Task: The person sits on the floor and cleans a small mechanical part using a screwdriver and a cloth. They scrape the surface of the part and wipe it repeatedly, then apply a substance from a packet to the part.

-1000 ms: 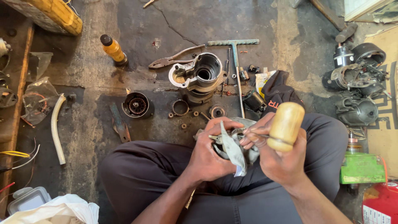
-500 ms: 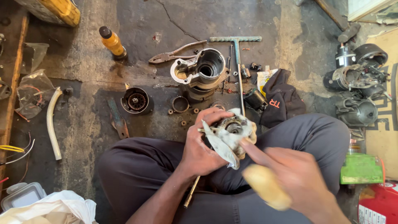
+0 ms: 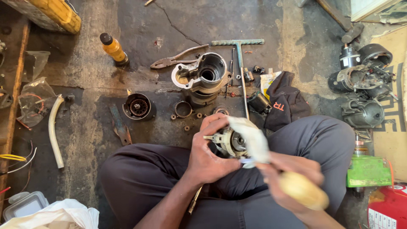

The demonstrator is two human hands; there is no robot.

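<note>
we hold the motor part (image 3: 229, 142) over our lap, left hand (image 3: 207, 159) fingers wrapped round it. right hand (image 3: 292, 176), blurred, fingers closed on a wooden handle (image 3: 303, 191) and a rag (image 3: 253, 138). risk: a loose grip could drop the part onto the gears (image 3: 184, 115) below.

Head camera – looking steeply down, close over lap.

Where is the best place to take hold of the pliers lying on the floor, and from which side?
Probably grip the pliers by the two long handles, coming from above on the right end. They lie flat with the handles spread toward the metal housing, while the short jaws point left, so the handles offer more to hold.
</note>
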